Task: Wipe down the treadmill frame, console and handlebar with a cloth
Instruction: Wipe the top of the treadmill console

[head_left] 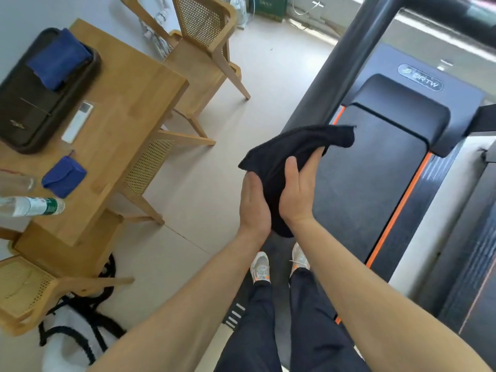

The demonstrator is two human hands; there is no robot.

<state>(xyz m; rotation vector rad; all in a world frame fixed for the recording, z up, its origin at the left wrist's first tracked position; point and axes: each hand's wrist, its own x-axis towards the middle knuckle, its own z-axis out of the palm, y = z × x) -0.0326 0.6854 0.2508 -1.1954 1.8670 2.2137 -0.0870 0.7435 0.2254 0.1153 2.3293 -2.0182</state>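
A dark cloth (284, 151) hangs bunched in front of me, held between both hands above the floor. My left hand (253, 202) presses its left side and my right hand (298, 191) grips it from the right, fingers wrapped into the fabric. The treadmill (375, 167) lies to the right, with a black belt, orange side stripes and a grey motor cover. Its dark upright post (357, 49) rises at the upper right, and a handlebar (456, 6) crosses the top edge. My feet stand at the belt's left side.
A wooden table (115, 103) stands on the left with a dark tray (40, 98), blue cloths (64, 175), a white remote (77, 122) and a water bottle (32, 206). Wooden cane chairs (204, 44) surround it. A white bag (72, 336) lies on the floor.
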